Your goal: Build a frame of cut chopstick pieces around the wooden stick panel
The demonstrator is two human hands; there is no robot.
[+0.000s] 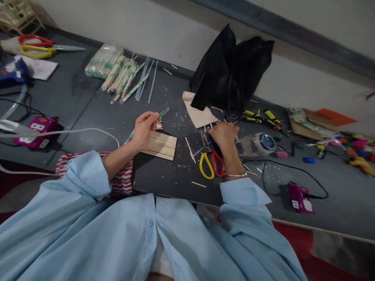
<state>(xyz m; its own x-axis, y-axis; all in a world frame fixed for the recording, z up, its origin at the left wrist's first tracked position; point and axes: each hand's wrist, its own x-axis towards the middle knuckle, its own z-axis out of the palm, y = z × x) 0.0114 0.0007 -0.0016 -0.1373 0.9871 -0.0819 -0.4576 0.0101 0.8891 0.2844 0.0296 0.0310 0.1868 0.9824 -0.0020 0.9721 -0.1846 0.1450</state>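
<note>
My left hand is closed around a thin clear plastic wrapper with green print, whose ends stick out on both sides of the fist. Just below it a flat mat of thin wooden sticks lies on the dark table. To the right, my right hand rests low over the tabletop with its fingers curled down; whatever they grip is hidden. Close by that hand are scissors with one yellow and one red handle, and a clear plastic bottle on its other side.
Wrapped chopsticks lie in a pile at the back left, beside grey strips. A black bag stands against the wall. Purple power sockets, a blue glue gun and cables lie around. Another person's hand is by red-yellow scissors.
</note>
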